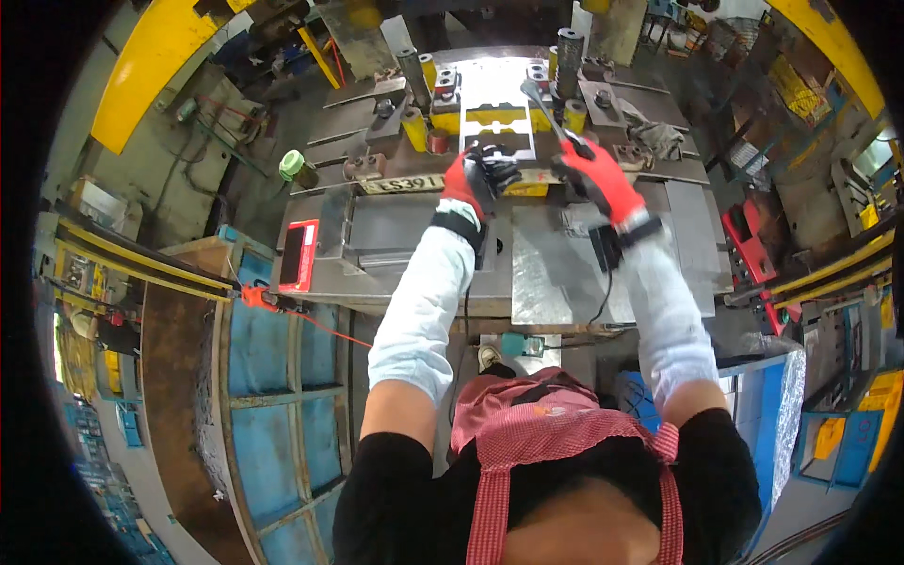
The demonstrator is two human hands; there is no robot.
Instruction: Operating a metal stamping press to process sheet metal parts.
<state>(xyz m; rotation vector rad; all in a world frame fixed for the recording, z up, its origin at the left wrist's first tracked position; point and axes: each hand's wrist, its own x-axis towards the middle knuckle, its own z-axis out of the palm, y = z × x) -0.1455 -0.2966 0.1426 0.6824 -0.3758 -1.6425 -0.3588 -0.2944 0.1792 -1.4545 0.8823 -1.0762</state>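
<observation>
My left hand (482, 177), in a red and black glove, is at the near end of a bright metal strip with cut-outs (468, 122). Its fingers are curled; whether they grip the strip's edge is hidden. The strip lies in a press die (443, 121) with upright posts and yellow blocks. My right hand (595, 174), gloved alike, is closed around a grey stick-like tool with a rounded head (541, 99). That tool points away from me and to the left, its head beside the strip's right edge.
Flat metal sheets (556, 273) lie on the table's near right. A red-framed box (299, 254) sits at the left, below a green-capped bottle (294, 166). A grey rag (656, 139) lies right of the die. A blue panelled rack (282, 433) stands lower left, a red stand (750, 240) at right.
</observation>
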